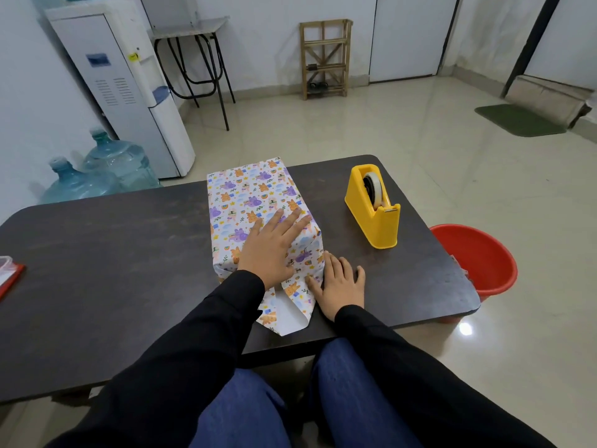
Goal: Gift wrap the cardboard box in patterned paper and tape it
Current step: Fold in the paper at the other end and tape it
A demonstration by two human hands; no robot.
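The left hand (271,250) lies palm down on the top of the wrapped box (252,198), fingers straight and spread, gripping nothing. The right hand (339,286) is also flat and open. Its palm rests on the table (113,253) just beside the box's near right corner, and its fingertips touch the folded paper at the near end.

The box is a long rectangular block lying lengthwise across the middle of the table, its far end at the far edge. The patterned paper (292,302) is smooth and white, printed with small orange, purple and blue cartoon figures. It covers the top and the sides that show. At the near end it is creased inward at the corners. A loose flap runs from there toward the near edge, lying on the table and showing a plain white underside.

The table is a dark, matte slab with rounded corners. A glossy yellow plastic tape dispenser (371,215), wedge-shaped, stands near the far right corner, apart from the box, with a pale tape roll (374,185) in its slot. A red-edged flat item (8,276) sits at the left edge.

Beyond the right edge, a round red plastic bucket (484,253) stands on the shiny tiled floor.
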